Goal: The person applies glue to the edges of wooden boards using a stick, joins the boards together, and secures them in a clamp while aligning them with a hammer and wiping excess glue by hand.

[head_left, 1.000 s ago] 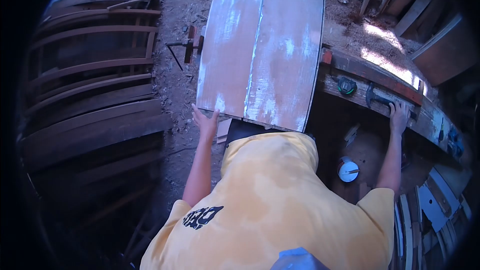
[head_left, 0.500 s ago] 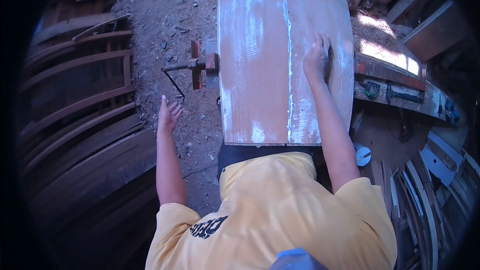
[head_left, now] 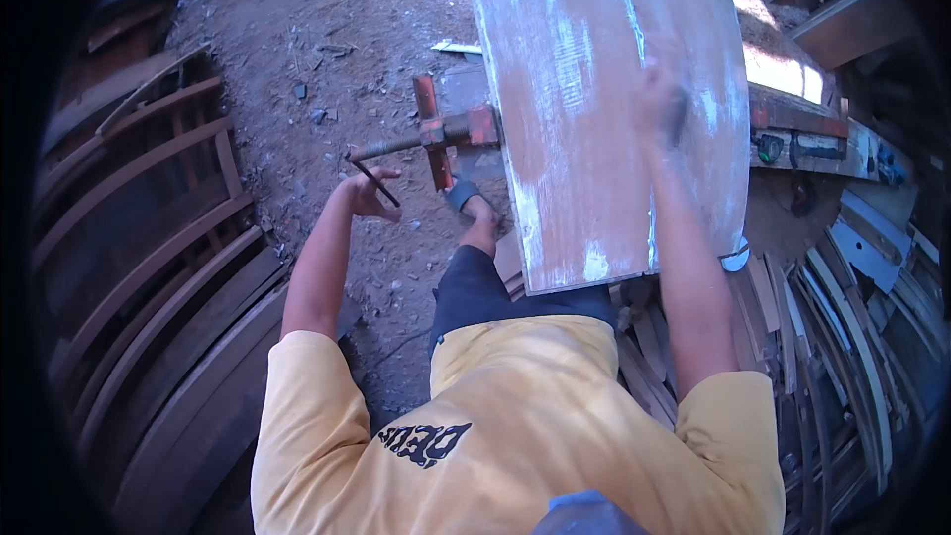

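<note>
My left hand (head_left: 372, 198) is at the bent crank handle (head_left: 376, 181) of a red bench vise (head_left: 458, 129). Its thumb and fingers are apart on either side of the bar, not closed round it. A wide wooden panel (head_left: 565, 159) with white smears lies at a slant beside the vise. Along the panel runs a seam (head_left: 651, 228) with a bead of white stuff. Over the panel's right half is my right hand (head_left: 664, 94), smeared by motion. Whether it holds anything is hidden by the blur.
Wooden frames (head_left: 149, 267) stand stacked on the left. Strips of wood (head_left: 842, 357) crowd the lower right. A bench (head_left: 817, 154) with tools extends from the panel's right side. My foot in a sandal (head_left: 466, 200) rests on the dirt floor (head_left: 327, 69), below the vise.
My left hand has moved up and right to the crank handle. The panel appears shifted right and tilted as the view turned. My right hand is still over the panel, now blurred.
</note>
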Demonstrator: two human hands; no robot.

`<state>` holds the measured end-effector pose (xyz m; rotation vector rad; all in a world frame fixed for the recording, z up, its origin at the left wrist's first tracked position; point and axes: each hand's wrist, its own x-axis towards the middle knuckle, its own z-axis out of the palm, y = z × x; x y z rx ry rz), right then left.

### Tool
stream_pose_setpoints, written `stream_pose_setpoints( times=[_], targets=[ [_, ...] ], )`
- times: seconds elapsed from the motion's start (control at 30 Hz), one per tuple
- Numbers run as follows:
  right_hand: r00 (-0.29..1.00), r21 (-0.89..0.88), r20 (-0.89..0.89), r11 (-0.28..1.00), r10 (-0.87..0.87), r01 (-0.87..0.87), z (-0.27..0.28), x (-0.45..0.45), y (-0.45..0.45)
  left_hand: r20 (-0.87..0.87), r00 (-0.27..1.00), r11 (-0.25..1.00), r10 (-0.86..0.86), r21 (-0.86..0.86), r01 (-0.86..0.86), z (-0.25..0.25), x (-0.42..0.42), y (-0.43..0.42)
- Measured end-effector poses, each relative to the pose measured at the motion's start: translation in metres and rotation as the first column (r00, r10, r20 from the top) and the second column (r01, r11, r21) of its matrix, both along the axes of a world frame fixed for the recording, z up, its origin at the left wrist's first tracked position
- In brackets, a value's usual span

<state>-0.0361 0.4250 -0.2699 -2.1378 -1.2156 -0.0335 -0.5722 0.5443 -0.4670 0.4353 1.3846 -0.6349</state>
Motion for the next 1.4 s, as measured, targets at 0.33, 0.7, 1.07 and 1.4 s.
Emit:
stream_pose_setpoints(
  times=[0.33, 0.7, 1.07, 1.4],
  targets=[
    [0.950, -0.358, 0.078, 0.898, 0.303, -0.257, -0.034, -0.089, 0.053, -0.206, 0.807, 0.756, 0.553, -0.282, -0.590, -0.057, 0.011, 0.028],
    [0.933, -0.360, 0.049, 0.878, 0.357, -0.317, -0.030, -0.088, 0.056, 0.321, 0.944, 0.383, -0.076, 0.884, -0.270, 0.015, 0.099, 0.159],
    [0.950, -0.344, 0.012, 0.894, 0.311, -0.288, -0.036, -0.086, 0.059, 0.743, 0.612, 0.029, 0.272, 0.629, -0.777, 0.287, 0.115, 0.093],
    [0.942, -0.306, 0.010, 0.898, 0.336, -0.316, -0.037, -0.089, 0.054, 0.612, 0.707, 0.062, 0.355, 0.739, -0.671, 0.320, 0.043, -0.127]
  ],
)
